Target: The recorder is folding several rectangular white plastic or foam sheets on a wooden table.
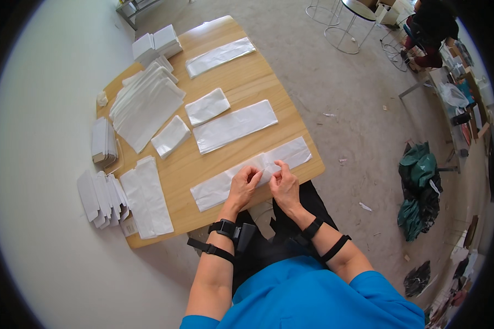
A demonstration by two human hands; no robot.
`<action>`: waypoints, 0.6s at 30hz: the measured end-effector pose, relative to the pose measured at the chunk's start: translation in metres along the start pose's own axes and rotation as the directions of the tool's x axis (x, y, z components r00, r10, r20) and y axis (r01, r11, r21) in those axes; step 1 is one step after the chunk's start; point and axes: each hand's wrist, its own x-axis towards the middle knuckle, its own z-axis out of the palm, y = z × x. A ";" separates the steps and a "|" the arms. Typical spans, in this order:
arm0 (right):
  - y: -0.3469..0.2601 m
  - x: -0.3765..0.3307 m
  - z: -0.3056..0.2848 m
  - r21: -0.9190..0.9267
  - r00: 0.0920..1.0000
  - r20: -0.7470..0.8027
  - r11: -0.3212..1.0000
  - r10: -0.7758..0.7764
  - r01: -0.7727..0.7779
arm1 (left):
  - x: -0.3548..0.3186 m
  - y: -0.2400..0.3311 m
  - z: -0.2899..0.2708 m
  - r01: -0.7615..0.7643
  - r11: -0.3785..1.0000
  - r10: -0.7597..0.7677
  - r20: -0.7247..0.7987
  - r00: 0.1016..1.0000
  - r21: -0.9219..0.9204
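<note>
A long white folded sheet [214, 190], thin like tissue paper or plastic film, lies across the near edge of the wooden table [173, 216]. Both hands are at its middle, where the material is crumpled and raised. My left hand [243, 185] is closed in a pinch on the sheet. Close beside it, my right hand [284, 186] has its fingertips bent together on the same raised part. Exactly how much each one grips is hard to make out. Just beyond lies a wide white folded sheet [236, 126], with a smaller folded white packet [207, 106] above it.
On the table's left are a fanned pile of white sheets [148, 101], another folded stack [147, 197] and white flat boxes [96, 200]. White box stacks [156, 44] stand at the far end. A wall [49, 137] borders the left. Dark green bags [417, 186] lie on the floor, right.
</note>
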 end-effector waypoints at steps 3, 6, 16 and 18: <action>-0.002 -0.004 -0.002 -0.166 0.993 -0.071 0.982 -0.097 0.085 | 0.000 0.005 -0.002 0.030 0.999 -0.030 0.015 0.999 0.021; -0.019 -0.002 -0.003 -0.286 0.939 -0.116 0.916 -0.323 0.280 | -0.001 0.007 -0.002 0.033 0.998 -0.034 0.014 0.999 0.050; -0.006 0.030 0.000 -0.175 0.974 0.038 0.958 -0.224 0.227 | 0.001 0.001 -0.006 0.045 0.999 -0.045 0.037 0.998 0.010; -0.005 0.032 0.000 -0.199 0.936 0.041 0.915 -0.350 0.351 | 0.002 -0.002 -0.007 0.049 0.999 -0.048 0.042 0.998 -0.010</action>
